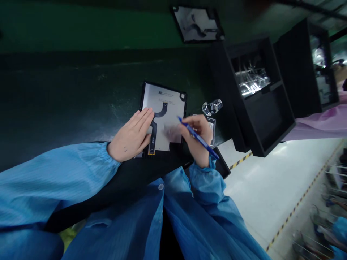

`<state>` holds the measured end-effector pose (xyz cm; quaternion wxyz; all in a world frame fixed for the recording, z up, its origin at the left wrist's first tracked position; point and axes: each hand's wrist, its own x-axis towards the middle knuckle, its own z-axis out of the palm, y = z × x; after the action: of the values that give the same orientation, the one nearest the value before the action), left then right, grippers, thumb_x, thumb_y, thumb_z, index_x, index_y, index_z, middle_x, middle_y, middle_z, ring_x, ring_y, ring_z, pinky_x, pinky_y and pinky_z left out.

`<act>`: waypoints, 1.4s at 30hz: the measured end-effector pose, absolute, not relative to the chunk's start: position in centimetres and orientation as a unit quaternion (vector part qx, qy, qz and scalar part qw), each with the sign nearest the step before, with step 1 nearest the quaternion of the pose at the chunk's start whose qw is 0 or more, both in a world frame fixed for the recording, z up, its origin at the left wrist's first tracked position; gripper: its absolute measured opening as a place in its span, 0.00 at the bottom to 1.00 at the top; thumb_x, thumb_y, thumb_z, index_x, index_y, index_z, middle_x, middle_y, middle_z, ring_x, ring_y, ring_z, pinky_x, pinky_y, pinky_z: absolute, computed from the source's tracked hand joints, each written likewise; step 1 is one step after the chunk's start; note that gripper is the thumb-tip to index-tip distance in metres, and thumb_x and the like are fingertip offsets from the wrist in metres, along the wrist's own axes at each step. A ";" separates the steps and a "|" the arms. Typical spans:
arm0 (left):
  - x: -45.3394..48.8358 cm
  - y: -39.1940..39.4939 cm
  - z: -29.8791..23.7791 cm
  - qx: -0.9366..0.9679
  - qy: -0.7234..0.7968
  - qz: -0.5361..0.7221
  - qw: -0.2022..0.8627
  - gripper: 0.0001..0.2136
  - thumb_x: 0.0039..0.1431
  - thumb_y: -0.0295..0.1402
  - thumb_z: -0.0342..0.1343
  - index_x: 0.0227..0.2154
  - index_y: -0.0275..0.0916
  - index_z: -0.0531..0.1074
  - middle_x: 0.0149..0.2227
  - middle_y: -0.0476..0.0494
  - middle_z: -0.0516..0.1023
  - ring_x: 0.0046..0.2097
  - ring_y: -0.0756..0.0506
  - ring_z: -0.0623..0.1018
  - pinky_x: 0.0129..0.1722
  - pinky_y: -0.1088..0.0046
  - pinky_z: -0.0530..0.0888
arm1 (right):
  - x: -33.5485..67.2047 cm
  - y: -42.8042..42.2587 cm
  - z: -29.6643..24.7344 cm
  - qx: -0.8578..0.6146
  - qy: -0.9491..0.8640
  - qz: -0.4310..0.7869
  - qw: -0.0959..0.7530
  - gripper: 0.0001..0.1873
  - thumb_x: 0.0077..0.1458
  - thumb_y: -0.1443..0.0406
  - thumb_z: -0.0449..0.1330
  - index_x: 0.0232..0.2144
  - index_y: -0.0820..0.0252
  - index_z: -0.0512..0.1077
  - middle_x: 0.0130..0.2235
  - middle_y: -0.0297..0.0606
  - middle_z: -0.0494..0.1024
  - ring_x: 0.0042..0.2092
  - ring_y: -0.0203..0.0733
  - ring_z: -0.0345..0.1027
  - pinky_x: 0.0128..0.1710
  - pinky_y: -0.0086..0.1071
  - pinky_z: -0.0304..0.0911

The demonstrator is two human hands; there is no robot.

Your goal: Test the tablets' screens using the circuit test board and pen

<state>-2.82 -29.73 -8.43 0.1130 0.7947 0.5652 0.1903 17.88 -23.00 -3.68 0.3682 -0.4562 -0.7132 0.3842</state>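
Resting your left hand (pixel 131 135) flat on the white panel (pixel 173 97), fingers (pixel 143 119) released, you clenched a blue pen (pixel 208 148) in your right hand (pixel 196 126).

Ribbon-cable panel (pixel 173 103) on workbench (pixel 67 97), beside compartment tray (pixel 260 119)

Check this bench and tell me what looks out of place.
A clear plastic piece lies loose on the dark bench mat, between the white panel and the black case, so it looks stray.
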 end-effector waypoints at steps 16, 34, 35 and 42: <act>-3.5 -29.5 -7.3 0.695 0.588 0.364 0.198 0.26 0.70 0.37 0.43 0.67 0.28 0.56 0.64 0.27 0.67 0.65 0.35 0.67 0.66 0.46 0.60 | 13.8 -15.8 -4.9 -0.343 -0.702 0.554 0.288 0.25 0.50 0.52 0.69 0.30 0.51 0.54 0.33 0.30 0.73 0.35 0.40 0.71 0.39 0.39 0.72; 1.1 -24.3 -1.8 0.526 0.544 0.411 0.509 0.07 0.50 0.32 0.67 0.33 0.35 0.82 0.29 0.41 0.82 0.31 0.44 0.81 0.34 0.68 0.81 | 24.5 -17.8 -5.7 -0.419 -0.786 0.300 0.341 0.04 0.64 0.64 0.55 0.42 0.54 0.66 0.49 0.40 0.78 0.53 0.46 0.70 0.56 0.45 0.64; 1.3 -24.3 -2.0 0.532 0.540 0.406 0.511 0.07 0.50 0.32 0.67 0.33 0.35 0.82 0.29 0.41 0.83 0.32 0.44 0.82 0.35 0.68 0.81 | 25.2 -17.7 -6.5 -0.430 -0.796 0.277 0.325 0.07 0.63 0.65 0.55 0.44 0.54 0.66 0.53 0.42 0.77 0.57 0.48 0.68 0.58 0.46 0.62; 2.0 -24.6 -3.3 0.563 0.552 0.358 0.500 0.12 0.48 0.36 0.70 0.36 0.36 0.82 0.31 0.42 0.83 0.34 0.44 0.82 0.36 0.67 0.82 | 26.2 -19.6 -8.4 -0.445 -0.793 0.280 0.309 0.12 0.63 0.66 0.55 0.49 0.54 0.68 0.59 0.41 0.75 0.59 0.49 0.67 0.58 0.45 0.62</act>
<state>1.96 -24.63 -3.34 0.4995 0.5629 0.5524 0.3585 26.16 -19.56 -8.39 0.3086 -0.4446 -0.7927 0.2805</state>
